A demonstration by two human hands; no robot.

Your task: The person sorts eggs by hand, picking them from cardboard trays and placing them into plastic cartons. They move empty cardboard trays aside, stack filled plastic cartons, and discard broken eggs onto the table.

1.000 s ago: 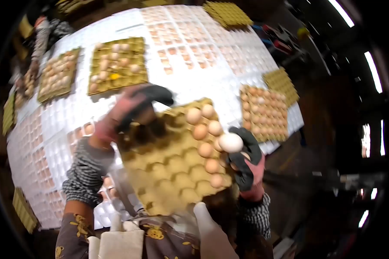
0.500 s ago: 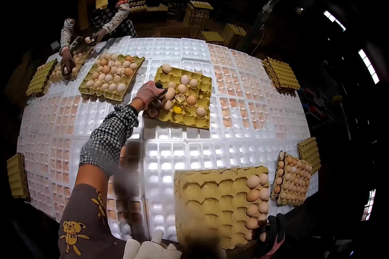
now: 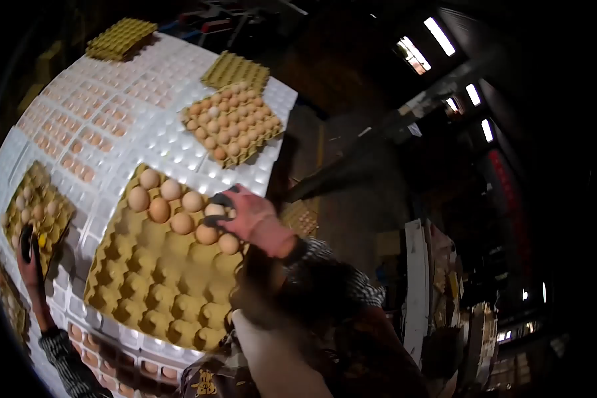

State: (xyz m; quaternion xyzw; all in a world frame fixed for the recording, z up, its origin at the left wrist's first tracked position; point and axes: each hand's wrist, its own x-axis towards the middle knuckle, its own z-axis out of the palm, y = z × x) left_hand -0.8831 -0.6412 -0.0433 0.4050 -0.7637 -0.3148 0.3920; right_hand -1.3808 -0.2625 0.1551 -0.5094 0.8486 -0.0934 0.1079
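My right hand (image 3: 251, 215), in a pink glove with dark fingertips, has its fingers around a pale egg (image 3: 213, 211) at the upper right of a large yellow tray (image 3: 149, 282). Two rows of eggs, among them a brown egg (image 3: 159, 209), fill that tray's upper part; its other cups hold none. At the left, my left hand (image 3: 29, 255) is at a smaller egg tray (image 3: 60, 202), its dark fingers curled together near the eggs. What they hold is hidden. Beside them, a yellow yolk (image 3: 43, 240) shows in this tray.
A full egg tray (image 3: 232, 126) lies at the table's far right, against stacked yellow trays (image 3: 235, 69). Another stack (image 3: 121, 38) stands at the far left corner. White plastic trays (image 3: 172, 142) cover the table, some with eggs beneath. Cardboard (image 3: 484, 338) stands at the right.
The view has swung right. My right hand has come from the large tray's lower right edge onto an egg there. My left hand is still at the tray with the yolk.
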